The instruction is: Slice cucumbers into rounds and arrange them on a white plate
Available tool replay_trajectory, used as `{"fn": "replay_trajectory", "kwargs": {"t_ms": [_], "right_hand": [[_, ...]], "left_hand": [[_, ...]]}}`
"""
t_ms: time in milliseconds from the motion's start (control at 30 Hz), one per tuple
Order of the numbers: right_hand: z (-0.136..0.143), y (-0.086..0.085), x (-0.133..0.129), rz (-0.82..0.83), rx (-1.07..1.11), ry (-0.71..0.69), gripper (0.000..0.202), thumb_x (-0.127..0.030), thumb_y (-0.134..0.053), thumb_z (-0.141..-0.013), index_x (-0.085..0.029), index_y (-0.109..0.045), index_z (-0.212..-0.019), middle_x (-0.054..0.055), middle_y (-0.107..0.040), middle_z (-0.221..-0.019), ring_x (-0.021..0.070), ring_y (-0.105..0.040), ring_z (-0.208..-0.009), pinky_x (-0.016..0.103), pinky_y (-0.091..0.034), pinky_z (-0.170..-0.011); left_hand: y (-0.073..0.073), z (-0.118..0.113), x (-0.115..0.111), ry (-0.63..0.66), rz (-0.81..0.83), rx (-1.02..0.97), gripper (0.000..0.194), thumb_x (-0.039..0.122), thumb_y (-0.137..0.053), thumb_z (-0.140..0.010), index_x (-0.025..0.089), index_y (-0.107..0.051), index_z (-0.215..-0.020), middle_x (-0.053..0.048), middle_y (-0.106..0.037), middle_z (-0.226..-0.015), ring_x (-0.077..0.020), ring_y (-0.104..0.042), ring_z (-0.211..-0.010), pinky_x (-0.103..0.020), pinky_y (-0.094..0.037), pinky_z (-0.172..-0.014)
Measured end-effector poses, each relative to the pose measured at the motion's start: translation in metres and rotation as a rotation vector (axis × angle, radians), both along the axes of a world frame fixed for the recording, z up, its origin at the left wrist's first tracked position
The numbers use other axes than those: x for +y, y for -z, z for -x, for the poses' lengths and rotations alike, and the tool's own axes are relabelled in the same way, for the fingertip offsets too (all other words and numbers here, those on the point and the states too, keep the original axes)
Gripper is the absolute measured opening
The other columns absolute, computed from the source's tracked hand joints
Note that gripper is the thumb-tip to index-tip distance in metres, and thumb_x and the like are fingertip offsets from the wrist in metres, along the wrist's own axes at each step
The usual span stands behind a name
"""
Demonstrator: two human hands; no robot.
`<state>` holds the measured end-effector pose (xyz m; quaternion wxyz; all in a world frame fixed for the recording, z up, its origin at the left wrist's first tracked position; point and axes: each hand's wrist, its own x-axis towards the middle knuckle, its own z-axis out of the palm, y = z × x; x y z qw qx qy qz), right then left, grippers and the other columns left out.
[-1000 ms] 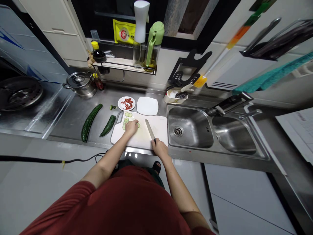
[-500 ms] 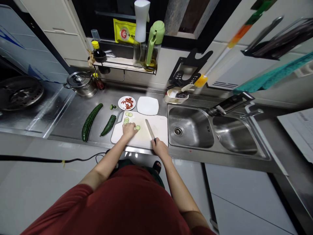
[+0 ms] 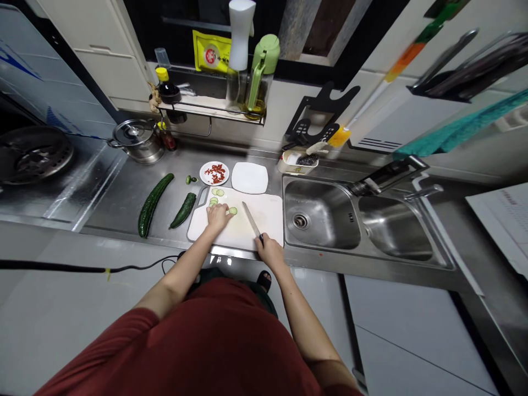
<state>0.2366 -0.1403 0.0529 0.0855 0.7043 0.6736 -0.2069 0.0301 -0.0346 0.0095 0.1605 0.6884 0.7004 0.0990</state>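
Note:
On the white cutting board [image 3: 268,214], my left hand [image 3: 218,217] has its fingers bent, with a pale cucumber slice [image 3: 233,210] at its fingertips. More cucumber slices [image 3: 213,201] lie just beyond that hand, partly covered by it. My right hand [image 3: 270,250] is closed round the dark handle of a kitchen knife [image 3: 251,219]. The blade points away and to the left, apart from the slice. Left of the board lie a shorter cut cucumber [image 3: 183,211] and a long whole cucumber [image 3: 155,204].
Behind the board stand a plate of chopped red pieces [image 3: 215,174] and a white square plate [image 3: 249,177]. Small green cucumber ends [image 3: 191,180] lie nearby. A double sink [image 3: 322,214] is to the right. A lidded steel pot [image 3: 138,140] stands back left, below a bottle shelf [image 3: 210,107].
My left hand and the cucumber slice at its fingertips have shifted slightly away from me. The knife tip has swung a little to the left.

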Motion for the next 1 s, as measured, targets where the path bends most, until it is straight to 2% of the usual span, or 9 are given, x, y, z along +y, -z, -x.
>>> {"fn": "replay_trajectory", "kwargs": {"t_ms": [167, 367, 1000], "right_hand": [[-0.001, -0.008, -0.010, 0.027, 0.016, -0.063, 0.039, -0.048, -0.028, -0.099, -0.020, -0.051, -0.113, 0.011, -0.067, -0.099, 0.0230, -0.063, -0.092, 0.028, -0.038, -0.074], [0.006, -0.013, -0.014, 0.060, 0.007, -0.100, 0.039, -0.048, -0.029, -0.098, -0.020, -0.052, -0.113, 0.011, -0.067, -0.100, 0.0229, -0.064, -0.092, 0.029, -0.039, -0.074], [0.011, -0.012, -0.014, 0.079, -0.013, -0.111, 0.035, -0.043, -0.030, -0.098, -0.019, -0.053, -0.110, 0.011, -0.068, -0.097, 0.0243, -0.065, -0.091, 0.030, -0.042, -0.072]], "left_hand": [[0.002, 0.006, 0.017, 0.010, -0.006, 0.004, 0.014, 0.031, -0.055, -0.084, 0.024, -0.064, -0.091, -0.010, -0.066, -0.100, -0.0275, -0.053, -0.103, -0.040, -0.032, -0.087], [0.001, 0.003, 0.035, 0.003, 0.048, 0.057, 0.014, 0.033, -0.056, -0.083, 0.023, -0.065, -0.086, -0.008, -0.068, -0.096, -0.0266, -0.053, -0.103, -0.039, -0.032, -0.087], [0.000, 0.002, 0.043, -0.004, 0.121, 0.077, 0.019, 0.040, -0.059, -0.081, 0.023, -0.064, -0.085, -0.007, -0.069, -0.095, -0.0268, -0.054, -0.103, -0.041, -0.031, -0.090]]}}
